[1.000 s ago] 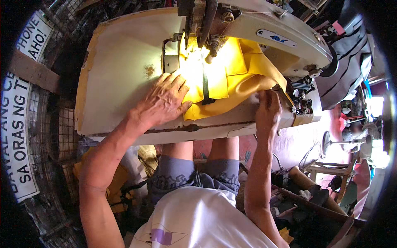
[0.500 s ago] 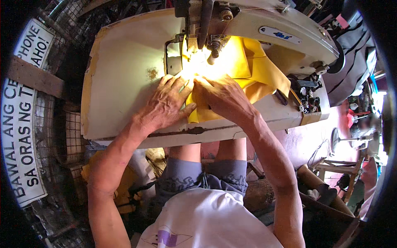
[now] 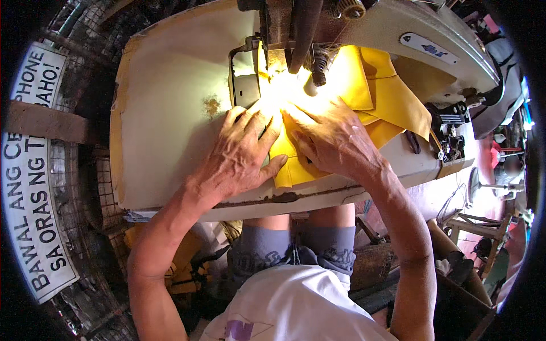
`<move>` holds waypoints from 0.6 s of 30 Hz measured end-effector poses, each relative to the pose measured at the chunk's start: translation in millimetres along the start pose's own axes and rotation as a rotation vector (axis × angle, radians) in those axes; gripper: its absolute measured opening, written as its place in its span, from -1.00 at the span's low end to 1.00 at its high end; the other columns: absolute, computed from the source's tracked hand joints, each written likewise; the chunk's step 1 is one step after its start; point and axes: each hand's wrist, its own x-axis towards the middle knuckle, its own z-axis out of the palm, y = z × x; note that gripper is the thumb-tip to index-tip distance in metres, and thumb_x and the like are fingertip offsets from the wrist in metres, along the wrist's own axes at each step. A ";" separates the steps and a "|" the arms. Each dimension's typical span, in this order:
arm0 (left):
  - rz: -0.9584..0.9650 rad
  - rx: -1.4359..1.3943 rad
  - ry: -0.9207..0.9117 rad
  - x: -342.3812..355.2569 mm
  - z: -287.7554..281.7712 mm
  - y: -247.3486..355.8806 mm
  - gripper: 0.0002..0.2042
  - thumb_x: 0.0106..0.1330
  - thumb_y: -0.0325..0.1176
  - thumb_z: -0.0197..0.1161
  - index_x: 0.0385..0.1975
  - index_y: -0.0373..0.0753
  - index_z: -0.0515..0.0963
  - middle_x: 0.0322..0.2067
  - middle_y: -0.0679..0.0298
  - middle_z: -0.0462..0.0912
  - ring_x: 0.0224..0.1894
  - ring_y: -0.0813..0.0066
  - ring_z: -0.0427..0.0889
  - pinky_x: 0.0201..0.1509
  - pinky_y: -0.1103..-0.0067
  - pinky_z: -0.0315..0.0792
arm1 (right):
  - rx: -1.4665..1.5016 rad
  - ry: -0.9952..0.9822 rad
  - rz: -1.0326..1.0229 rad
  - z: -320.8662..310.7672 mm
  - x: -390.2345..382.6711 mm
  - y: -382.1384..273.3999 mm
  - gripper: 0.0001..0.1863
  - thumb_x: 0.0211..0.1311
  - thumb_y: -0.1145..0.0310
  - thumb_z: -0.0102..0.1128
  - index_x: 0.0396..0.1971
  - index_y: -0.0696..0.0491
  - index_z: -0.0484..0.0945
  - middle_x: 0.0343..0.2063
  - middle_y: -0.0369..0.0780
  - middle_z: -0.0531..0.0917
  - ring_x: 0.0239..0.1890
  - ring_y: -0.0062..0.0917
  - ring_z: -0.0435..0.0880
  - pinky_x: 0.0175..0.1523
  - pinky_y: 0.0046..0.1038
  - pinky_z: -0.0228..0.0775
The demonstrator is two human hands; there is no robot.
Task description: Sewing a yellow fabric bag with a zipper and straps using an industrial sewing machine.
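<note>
Cream-coloured and worn, the bench (image 3: 170, 102) fills the upper middle of the head view, its flat top stained with a small brownish patch and its near edge chipped and cracked along a dark seam. Around it the room is crowded: wire mesh and a white sign with black lettering (image 3: 34, 187) stand at the left, and at the right are dark striped cloth, a wooden stool (image 3: 483, 224) and a pinkish floor, blurred toward the rim.

A sewing machine (image 3: 398, 40) sits at the far side of the bench, its pale enamelled arm curving to the right and its dark metal head coming down over a square steel plate (image 3: 245, 85). A strong light glares on the spot under the needle, so the needle itself cannot be made out.

Yellow fabric (image 3: 387, 96) lies on the bench under the machine head, smooth and matte, folded into flat layers with straight edges, spreading to the right and ending in a corner near the bench's front edge.

The left hand (image 3: 244, 150) lies flat on the fabric's left part, fingers spread and pressing down, its grip open. The right hand (image 3: 335, 139) lies just beside it, fingers likewise spread flat on the cloth, pointing toward the lit spot. Both forearms rise from the lower edge, above grey shorts and a white shirt.
</note>
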 end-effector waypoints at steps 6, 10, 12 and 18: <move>-0.031 -0.039 0.036 7.7 4.6 -11.9 -0.55 0.23 -0.14 0.26 -0.01 -0.36 0.50 0.07 -0.09 0.48 0.15 -0.04 0.44 0.26 0.09 0.26 | -0.080 -0.067 -0.002 6.8 12.3 15.4 -0.63 0.13 0.35 0.21 -0.03 0.08 0.53 -0.08 -0.16 0.64 -0.21 -0.25 0.60 -0.17 -0.23 0.39; -0.052 -0.039 -0.031 9.0 2.9 -14.3 -0.51 0.18 -0.16 0.30 0.05 -0.34 0.50 0.14 0.00 0.42 0.24 0.06 0.36 0.31 0.13 0.20 | -0.016 -0.083 -0.014 9.6 6.7 13.9 -0.59 0.07 0.33 0.20 -0.03 0.08 0.55 -0.16 -0.11 0.61 -0.14 -0.20 0.59 0.00 -0.16 0.42; -0.060 -0.055 -0.009 8.4 2.2 -13.2 -0.53 0.18 -0.18 0.30 0.03 -0.33 0.52 0.16 0.02 0.40 0.25 0.11 0.35 0.30 0.13 0.21 | -0.014 0.016 -0.083 9.3 -5.4 2.8 -0.52 0.06 0.32 0.22 0.05 0.05 0.53 0.01 -0.13 0.57 0.06 -0.22 0.54 0.16 -0.14 0.38; -0.021 -0.026 0.066 7.3 4.4 -11.9 -0.60 0.19 -0.22 0.30 -0.03 -0.34 0.55 0.09 0.04 0.48 0.18 0.14 0.43 0.29 0.15 0.23 | 0.026 0.003 0.027 17.4 -24.0 -13.5 -0.51 0.14 0.26 0.21 0.10 0.07 0.50 0.11 -0.17 0.52 0.18 -0.26 0.48 0.26 -0.16 0.30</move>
